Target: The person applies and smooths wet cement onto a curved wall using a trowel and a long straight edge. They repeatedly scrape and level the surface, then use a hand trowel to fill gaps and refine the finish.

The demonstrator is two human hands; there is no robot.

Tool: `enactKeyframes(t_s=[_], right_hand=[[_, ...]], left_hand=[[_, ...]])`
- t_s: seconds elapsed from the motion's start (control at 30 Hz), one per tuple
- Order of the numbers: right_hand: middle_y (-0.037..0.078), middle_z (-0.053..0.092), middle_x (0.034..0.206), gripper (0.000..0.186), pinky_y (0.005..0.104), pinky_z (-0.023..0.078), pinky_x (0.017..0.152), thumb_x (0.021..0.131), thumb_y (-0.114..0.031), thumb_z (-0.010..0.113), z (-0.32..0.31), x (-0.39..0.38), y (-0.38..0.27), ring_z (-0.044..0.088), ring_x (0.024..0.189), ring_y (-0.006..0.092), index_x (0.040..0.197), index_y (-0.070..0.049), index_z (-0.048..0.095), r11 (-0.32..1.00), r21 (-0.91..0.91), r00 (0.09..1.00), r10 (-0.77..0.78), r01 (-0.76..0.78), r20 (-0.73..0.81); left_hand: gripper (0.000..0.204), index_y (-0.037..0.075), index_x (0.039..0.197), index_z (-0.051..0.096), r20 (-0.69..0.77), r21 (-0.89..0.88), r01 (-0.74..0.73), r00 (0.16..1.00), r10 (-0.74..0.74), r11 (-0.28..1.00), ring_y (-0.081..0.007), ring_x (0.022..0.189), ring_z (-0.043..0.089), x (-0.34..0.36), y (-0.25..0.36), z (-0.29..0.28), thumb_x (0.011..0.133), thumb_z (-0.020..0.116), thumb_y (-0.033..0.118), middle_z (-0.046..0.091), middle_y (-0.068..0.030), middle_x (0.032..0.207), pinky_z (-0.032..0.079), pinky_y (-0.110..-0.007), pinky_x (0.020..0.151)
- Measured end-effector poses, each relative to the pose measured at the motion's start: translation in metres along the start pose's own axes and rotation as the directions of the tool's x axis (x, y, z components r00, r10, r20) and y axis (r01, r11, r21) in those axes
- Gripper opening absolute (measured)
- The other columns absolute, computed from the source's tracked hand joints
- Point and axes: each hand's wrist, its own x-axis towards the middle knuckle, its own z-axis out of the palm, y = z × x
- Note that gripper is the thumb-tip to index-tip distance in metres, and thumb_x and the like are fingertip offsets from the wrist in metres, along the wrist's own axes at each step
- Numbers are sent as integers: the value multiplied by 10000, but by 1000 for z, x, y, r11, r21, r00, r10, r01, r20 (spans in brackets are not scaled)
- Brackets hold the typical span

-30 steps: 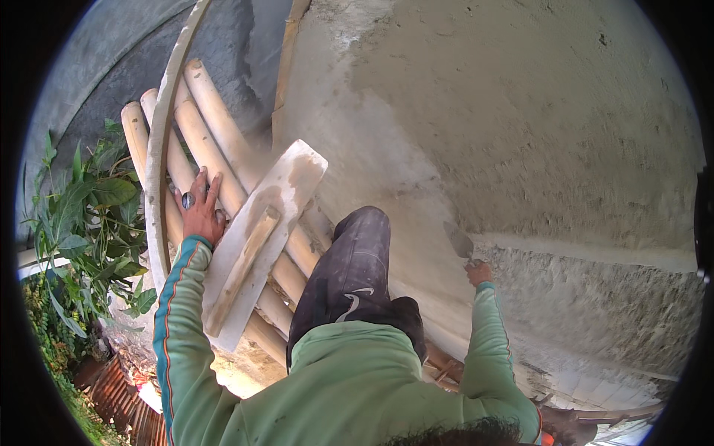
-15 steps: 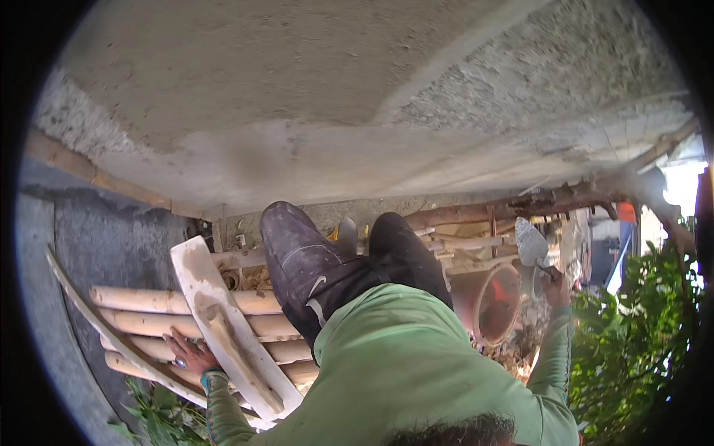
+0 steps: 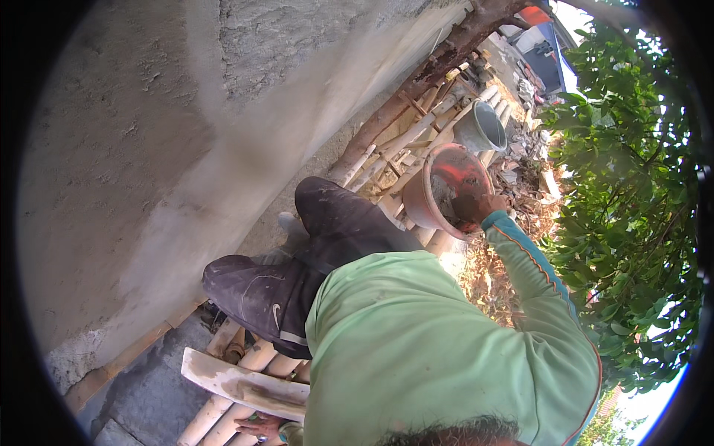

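Observation:
My right hand (image 3: 491,207) reaches over the near rim of a reddish mortar bucket (image 3: 422,195). Closed around the handle of a trowel (image 3: 467,209), it has the dark blade down inside the bucket, next to grey mortar (image 3: 444,195). The blade's tip is hard to make out. At the lower edge my left hand (image 3: 260,426) rests open, fingers spread, on bamboo poles (image 3: 220,425). Beside it lies a long pale board (image 3: 242,385) with wet smears, partly hidden by my green shirt.
A wall (image 3: 141,171) with smooth and rough plaster rises in front of my knees. Beyond the reddish bucket stands a grey bucket (image 3: 476,128). A thick wooden pole (image 3: 416,85) runs along the wall. Leafy branches (image 3: 625,186) hang at the right, above rubble and dry leaves.
My view and body have turned right. My right hand has brought the trowel, which carried grey mortar, into the reddish bucket. My left hand stays on the bamboo.

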Motion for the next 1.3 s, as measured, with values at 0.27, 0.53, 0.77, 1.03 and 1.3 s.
enactKeyframes(t_s=[0.27,0.53,0.77,1.03,1.3], right_hand=[[156,753,991,303,451,553,778,904,-329,686,-67,-51,-18,722,909,313,1053,-76,761,883,409,933,-320,230,167],[54,729,971,410,296,489,599,871,-277,809,-28,-52,8,612,722,166,1162,-27,665,242,966,981,-145,-90,128],[209,712,1024,400,518,510,772,928,-407,645,-138,2,-56,667,955,441,1119,-59,689,816,385,873,-272,432,-405],[232,721,924,416,546,518,775,871,-464,710,-242,-26,-341,682,907,460,1002,-71,681,512,119,510,-749,850,-423],[167,688,809,444,479,513,712,879,-498,715,-317,-236,-496,663,792,391,972,-68,661,-270,-55,-275,-956,961,-100]], left_hand=[[897,146,1616,278,21,-38,-16,1000,17,999,-451,1458,334,-6,-8,-5,970,246,767,238,-268,1635,325,-551,1168],[890,142,1613,285,41,-132,-25,999,31,991,-457,1459,326,-5,21,-16,973,255,760,235,-271,1634,323,-549,1173],[834,133,1608,300,57,-146,447,894,-444,882,-459,1475,295,6,41,-44,979,349,678,238,-287,1626,307,-546,1186],[919,250,1619,263,135,61,590,794,-592,805,-350,1529,243,6,56,-70,791,661,211,185,-140,1685,141,-732,1160],[956,259,1616,260,188,37,652,740,-646,758,-305,1547,215,19,69,-80,781,717,177,186,-111,1683,125,-713,1186]])
